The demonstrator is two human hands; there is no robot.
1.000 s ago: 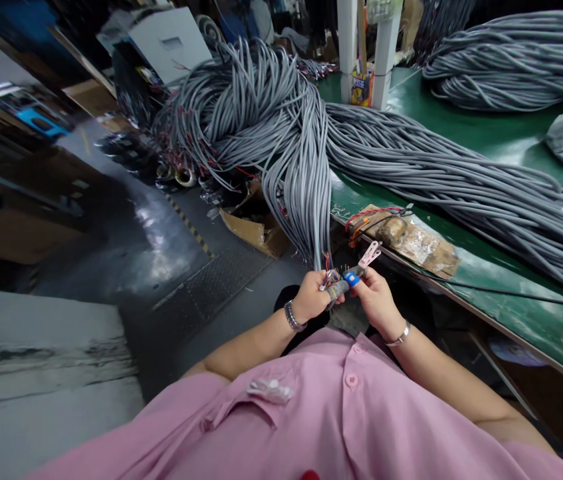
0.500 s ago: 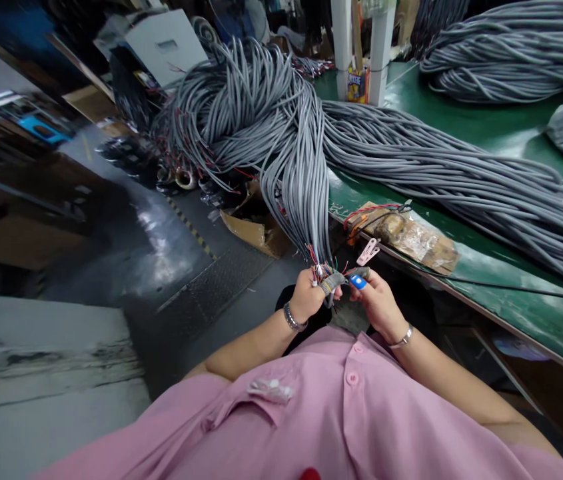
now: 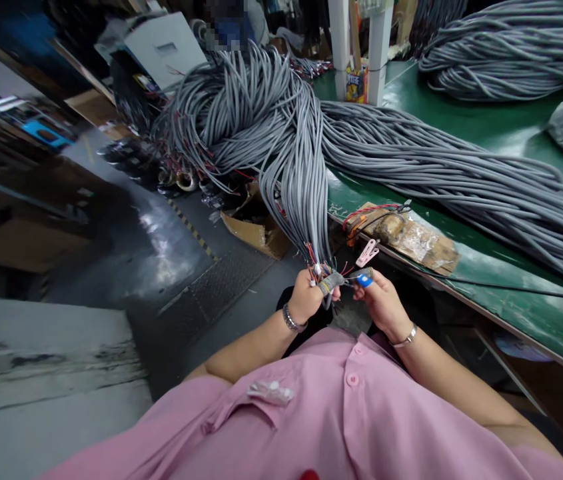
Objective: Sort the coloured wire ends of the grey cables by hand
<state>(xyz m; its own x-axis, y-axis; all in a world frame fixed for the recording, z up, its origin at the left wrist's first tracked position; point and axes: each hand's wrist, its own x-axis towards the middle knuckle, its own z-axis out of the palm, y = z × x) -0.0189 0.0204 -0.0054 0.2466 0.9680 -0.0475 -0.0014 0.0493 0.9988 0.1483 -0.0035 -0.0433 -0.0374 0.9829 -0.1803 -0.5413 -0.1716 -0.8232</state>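
My left hand is closed around the stripped ends of grey cables, from which thin coloured wires fan out. A grey wrap covers its thumb. Close on its right, my right hand pinches what looks like a thin wire between its thumb and a grey-wrapped finger. Something blue with a white spot covers that thumb. The pinched tip itself is too small to make out clearly. The grey cables hang from the table edge down to my hands.
A green table bears long grey cable bundles and a coil. Near its edge are a taped cardboard block and a pink clip. An open carton stands on the floor; a white surface lies left.
My right hand has shifted slightly to the right, away from my left hand, and its blue-covered thumb has turned sideways. My left hand keeps its hold on the cable ends.
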